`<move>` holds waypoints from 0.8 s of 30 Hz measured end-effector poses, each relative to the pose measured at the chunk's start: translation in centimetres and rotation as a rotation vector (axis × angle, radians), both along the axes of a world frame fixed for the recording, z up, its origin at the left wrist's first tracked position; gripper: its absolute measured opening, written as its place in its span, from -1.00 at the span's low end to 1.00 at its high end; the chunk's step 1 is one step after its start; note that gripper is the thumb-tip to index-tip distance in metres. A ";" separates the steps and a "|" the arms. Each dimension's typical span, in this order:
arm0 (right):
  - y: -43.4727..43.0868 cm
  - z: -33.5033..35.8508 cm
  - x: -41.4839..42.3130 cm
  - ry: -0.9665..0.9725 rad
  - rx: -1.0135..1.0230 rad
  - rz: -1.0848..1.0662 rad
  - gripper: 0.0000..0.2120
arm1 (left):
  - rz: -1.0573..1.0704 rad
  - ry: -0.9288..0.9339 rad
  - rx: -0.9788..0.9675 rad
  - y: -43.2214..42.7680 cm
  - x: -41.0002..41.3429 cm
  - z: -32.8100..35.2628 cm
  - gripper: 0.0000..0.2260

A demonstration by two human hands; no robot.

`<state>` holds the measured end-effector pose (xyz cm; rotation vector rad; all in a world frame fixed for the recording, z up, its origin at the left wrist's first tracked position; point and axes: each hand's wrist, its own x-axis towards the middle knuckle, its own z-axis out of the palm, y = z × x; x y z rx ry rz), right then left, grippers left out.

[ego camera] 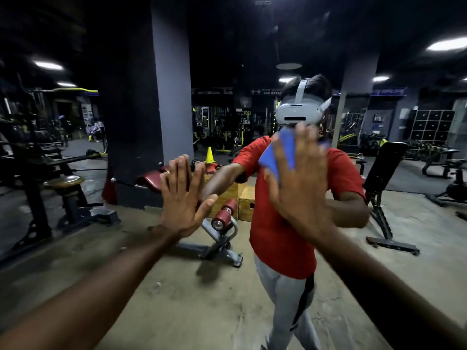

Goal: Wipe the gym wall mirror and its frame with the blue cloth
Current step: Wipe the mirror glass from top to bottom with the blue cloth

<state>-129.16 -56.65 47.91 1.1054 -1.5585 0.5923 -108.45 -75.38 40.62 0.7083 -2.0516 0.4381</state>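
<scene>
The wall mirror [75, 248] fills the whole view, and its frame is out of sight. My left hand [183, 195] lies flat against the glass at centre left, fingers straight and spread. My right hand [299, 178] presses the blue cloth [276, 154] against the glass with flat fingers. The cloth shows above and left of that hand, and a small corner peeks out to its right. The right hand is motion-blurred.
The glass reflects me in a red shirt and a white headset [299, 109]. Also reflected are a grey pillar [171, 84], a red-padded bench [219, 221], wooden boxes [247, 203], an incline bench [384, 178] at right and machines at left.
</scene>
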 end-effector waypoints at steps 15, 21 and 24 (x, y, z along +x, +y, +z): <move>-5.2 -3.6 5.3 0.188 0.165 0.027 -0.36 | 0.168 -0.079 0.149 -8.4 11.1 -3.2 -0.25; -12.3 -4.0 12.1 0.112 0.124 -0.009 -0.35 | 0.077 -0.079 0.097 -9.6 11.2 -3.8 -0.28; -15.1 -11.7 14.4 0.320 0.265 0.006 -0.36 | 0.034 -0.108 0.003 -11.7 13.6 -4.1 -0.31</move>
